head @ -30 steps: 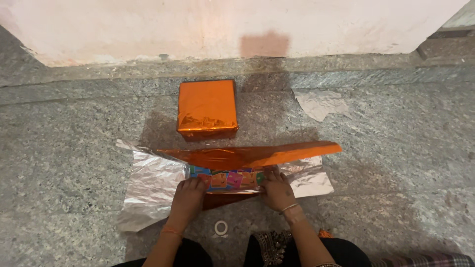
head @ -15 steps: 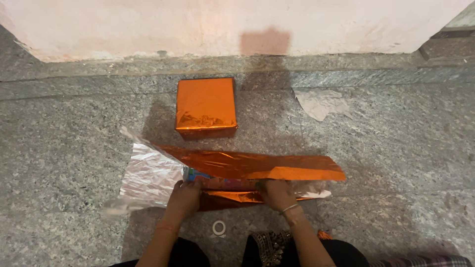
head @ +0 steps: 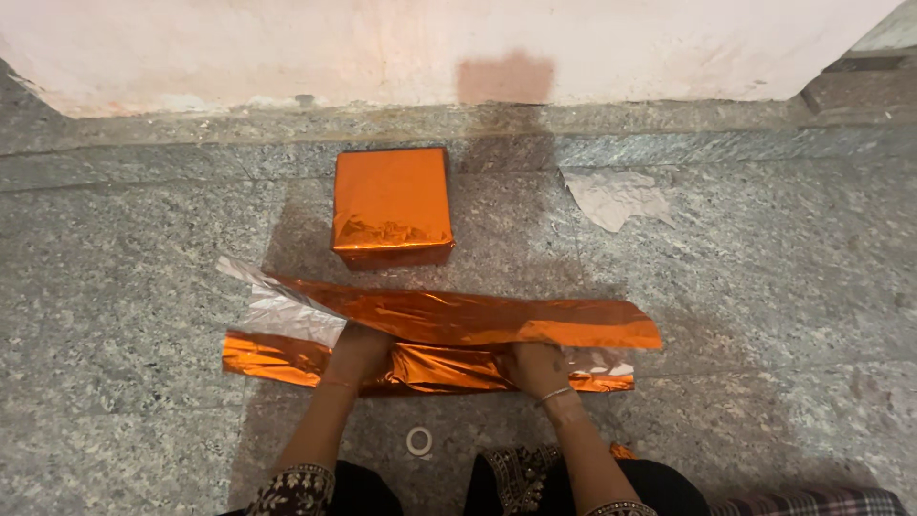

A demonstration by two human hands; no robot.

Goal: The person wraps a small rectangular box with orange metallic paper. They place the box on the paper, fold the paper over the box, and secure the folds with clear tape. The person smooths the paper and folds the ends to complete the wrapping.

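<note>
Wrapping foil: shiny metallic orange outside, crinkled silver underside at left flap. Wrapped box: same glossy orange, darker along front edge. Floor: speckled grey granite. Wall: pale pinkish white, one duller reddish patch. Crumpled paper scrap: off-white grey. Tape roll: whitish, possibly clear. Sleeve cuff: black, light embroidered pattern. Bangle: thin, silvery.
</note>
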